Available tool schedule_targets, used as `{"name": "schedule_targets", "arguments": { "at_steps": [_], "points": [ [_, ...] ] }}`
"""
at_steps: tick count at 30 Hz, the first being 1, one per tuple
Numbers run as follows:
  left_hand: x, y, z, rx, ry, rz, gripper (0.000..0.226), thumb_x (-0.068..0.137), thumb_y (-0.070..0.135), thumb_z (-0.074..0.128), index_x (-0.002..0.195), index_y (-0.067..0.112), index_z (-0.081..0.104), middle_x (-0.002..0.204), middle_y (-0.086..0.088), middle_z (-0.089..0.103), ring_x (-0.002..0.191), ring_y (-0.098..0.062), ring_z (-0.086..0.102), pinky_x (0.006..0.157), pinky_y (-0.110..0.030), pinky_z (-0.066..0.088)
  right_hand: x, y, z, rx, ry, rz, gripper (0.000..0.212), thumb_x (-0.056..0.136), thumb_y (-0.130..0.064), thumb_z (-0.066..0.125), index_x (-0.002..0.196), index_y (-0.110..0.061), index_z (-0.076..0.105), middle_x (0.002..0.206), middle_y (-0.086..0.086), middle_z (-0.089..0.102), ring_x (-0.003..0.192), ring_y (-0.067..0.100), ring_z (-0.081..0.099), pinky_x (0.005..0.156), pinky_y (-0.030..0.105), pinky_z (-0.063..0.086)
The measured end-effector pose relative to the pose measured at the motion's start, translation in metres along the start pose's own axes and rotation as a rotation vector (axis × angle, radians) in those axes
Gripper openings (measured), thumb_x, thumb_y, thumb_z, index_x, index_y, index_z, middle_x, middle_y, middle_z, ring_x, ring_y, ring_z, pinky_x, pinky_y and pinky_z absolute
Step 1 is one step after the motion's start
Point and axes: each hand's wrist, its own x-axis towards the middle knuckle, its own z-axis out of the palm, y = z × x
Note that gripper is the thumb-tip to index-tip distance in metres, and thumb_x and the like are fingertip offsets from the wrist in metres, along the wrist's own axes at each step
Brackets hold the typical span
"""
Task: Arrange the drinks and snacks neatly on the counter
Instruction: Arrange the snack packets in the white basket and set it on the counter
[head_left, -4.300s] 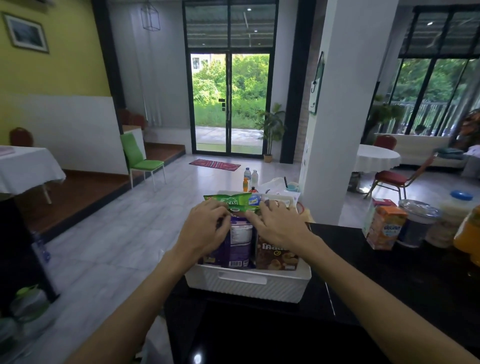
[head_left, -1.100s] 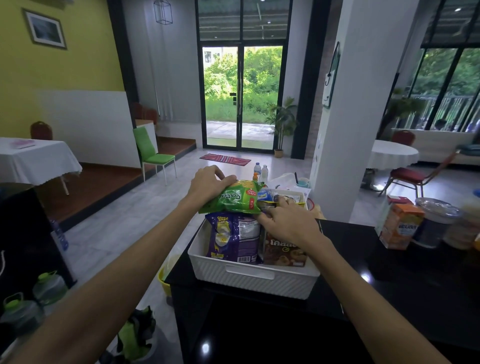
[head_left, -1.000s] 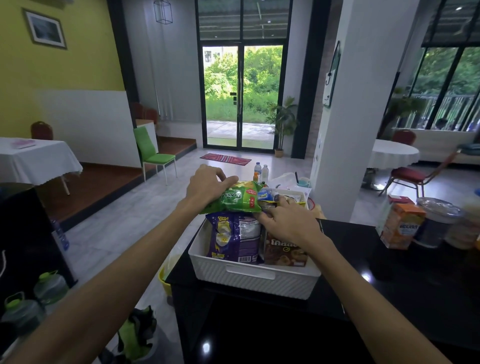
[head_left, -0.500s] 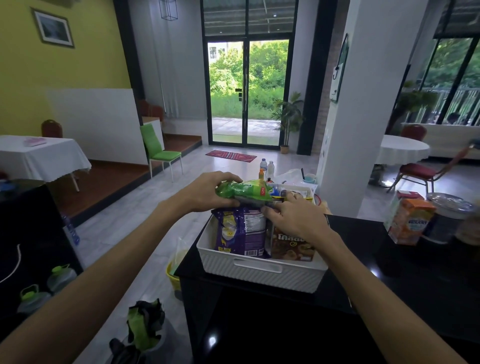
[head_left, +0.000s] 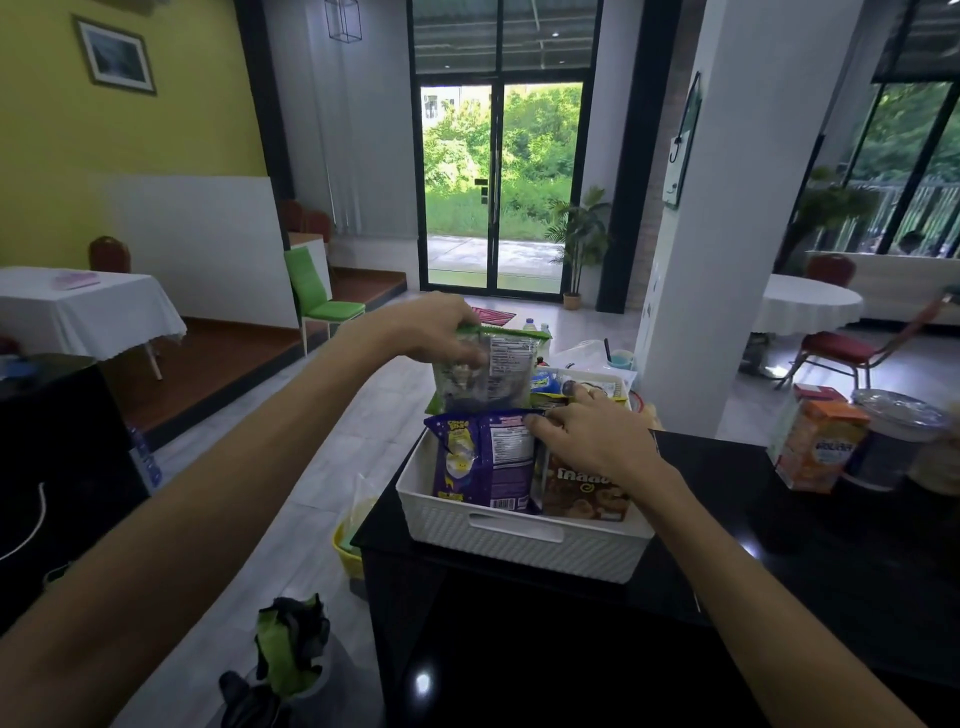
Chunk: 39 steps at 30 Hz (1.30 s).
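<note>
A white basket (head_left: 519, 535) stands at the left end of the black counter (head_left: 753, 597), packed with snack packs. My left hand (head_left: 441, 330) grips the top of a green snack bag (head_left: 493, 371) and holds it upright above the basket, its back label facing me. Below it a purple snack bag (head_left: 483, 462) stands in the basket's front left, beside a brown cookie pack (head_left: 582, 491). My right hand (head_left: 592, 436) rests on the packs, fingertips pinching the purple bag's top edge. Further packs behind are partly hidden.
At the counter's right stand an orange drink carton (head_left: 818, 447) and a dark lidded jar (head_left: 893, 441). A white pillar (head_left: 737, 234) rises just behind the basket. On the floor to the left are a yellow bin (head_left: 348, 540) and a green-black bag (head_left: 291, 644).
My left hand has turned the green bag from lying flat to upright and lifted it higher. My right hand has slid down onto the purple bag's top.
</note>
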Motion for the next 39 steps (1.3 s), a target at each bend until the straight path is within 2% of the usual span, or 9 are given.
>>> {"name": "schedule_targets", "arguments": {
  "at_steps": [3, 6, 14, 22, 26, 30, 33, 37, 39],
  "points": [
    [0.009, 0.003, 0.004, -0.033, -0.023, 0.024, 0.048, 0.09, 0.041, 0.069, 0.13, 0.017, 0.058, 0.126, -0.006, 0.058, 0.106, -0.019, 0.052, 0.08, -0.03, 0.036, -0.003, -0.001, -0.001, -0.005, 0.005, 0.006, 0.065, 0.092, -0.07, 0.017, 0.128, -0.037, 0.061, 0.15, 0.013, 0.042, 0.131, 0.03, 0.044, 0.096, 0.044, 0.041],
    [0.017, 0.004, 0.01, -0.001, -0.056, 0.044, 0.051, 0.09, 0.04, 0.069, 0.135, 0.019, 0.055, 0.137, -0.009, 0.054, 0.119, -0.026, 0.051, 0.087, -0.032, 0.039, -0.006, -0.002, -0.001, -0.003, 0.039, 0.0, 0.065, 0.092, -0.07, 0.018, 0.122, -0.038, 0.065, 0.147, 0.012, 0.046, 0.127, 0.029, 0.047, 0.092, 0.041, 0.043],
    [0.019, 0.004, 0.025, -0.046, 0.023, 0.083, 0.054, 0.09, 0.042, 0.068, 0.137, 0.016, 0.056, 0.14, -0.009, 0.055, 0.124, -0.027, 0.05, 0.085, -0.028, 0.033, -0.007, -0.002, -0.002, 0.008, 0.091, -0.003, 0.07, 0.089, -0.072, 0.017, 0.11, -0.033, 0.071, 0.127, 0.009, 0.059, 0.112, 0.026, 0.056, 0.084, 0.038, 0.045],
    [0.01, -0.002, 0.037, -0.191, 0.076, 0.085, 0.041, 0.09, 0.034, 0.07, 0.126, 0.014, 0.064, 0.123, -0.007, 0.065, 0.105, -0.019, 0.055, 0.081, -0.03, 0.038, -0.008, -0.003, 0.0, 0.002, 0.122, 0.006, 0.067, 0.091, -0.07, 0.023, 0.099, -0.029, 0.075, 0.118, 0.008, 0.062, 0.104, 0.026, 0.058, 0.081, 0.036, 0.047],
    [0.005, -0.004, 0.055, -0.181, -0.07, 0.04, 0.04, 0.092, 0.036, 0.066, 0.126, 0.015, 0.063, 0.12, -0.008, 0.066, 0.099, -0.019, 0.06, 0.077, -0.029, 0.046, -0.008, -0.003, 0.0, 0.024, 0.148, 0.027, 0.069, 0.091, -0.069, 0.025, 0.091, -0.019, 0.072, 0.104, 0.007, 0.062, 0.094, 0.024, 0.059, 0.076, 0.035, 0.048],
    [0.001, -0.002, 0.068, -0.082, -0.139, 0.035, 0.041, 0.098, 0.046, 0.054, 0.122, 0.014, 0.064, 0.12, -0.008, 0.066, 0.098, -0.02, 0.06, 0.081, -0.031, 0.045, -0.008, -0.004, 0.001, 0.012, 0.172, 0.025, 0.07, 0.09, -0.07, 0.026, 0.092, -0.018, 0.072, 0.11, 0.008, 0.063, 0.097, 0.025, 0.06, 0.075, 0.034, 0.046],
    [-0.003, 0.001, 0.06, -0.157, -0.137, -0.003, 0.059, 0.092, 0.064, 0.049, 0.126, 0.018, 0.063, 0.121, -0.004, 0.064, 0.1, -0.018, 0.059, 0.077, -0.028, 0.044, -0.007, -0.003, 0.002, 0.028, 0.176, 0.016, 0.071, 0.088, -0.073, 0.024, 0.091, -0.02, 0.07, 0.11, 0.007, 0.064, 0.096, 0.025, 0.059, 0.076, 0.036, 0.048],
    [-0.013, 0.016, 0.064, -0.006, -0.199, 0.067, 0.102, 0.066, 0.076, 0.07, 0.145, 0.019, 0.039, 0.139, -0.002, 0.052, 0.118, -0.02, 0.054, 0.096, -0.033, 0.045, -0.005, 0.0, 0.006, 0.116, 0.209, 0.054, 0.069, 0.081, -0.083, 0.022, 0.101, -0.024, 0.052, 0.106, 0.0, 0.068, 0.09, 0.022, 0.063, 0.074, 0.037, 0.05],
    [-0.017, 0.022, 0.074, 0.099, -0.184, 0.085, 0.119, 0.06, 0.072, 0.078, 0.151, 0.017, 0.025, 0.149, -0.004, 0.042, 0.129, -0.023, 0.047, 0.105, -0.035, 0.039, -0.003, 0.0, 0.009, 0.136, 0.222, 0.062, 0.082, 0.077, -0.089, 0.015, 0.117, -0.025, 0.048, 0.115, 0.001, 0.068, 0.097, 0.025, 0.065, 0.075, 0.039, 0.048]
  ]
}}
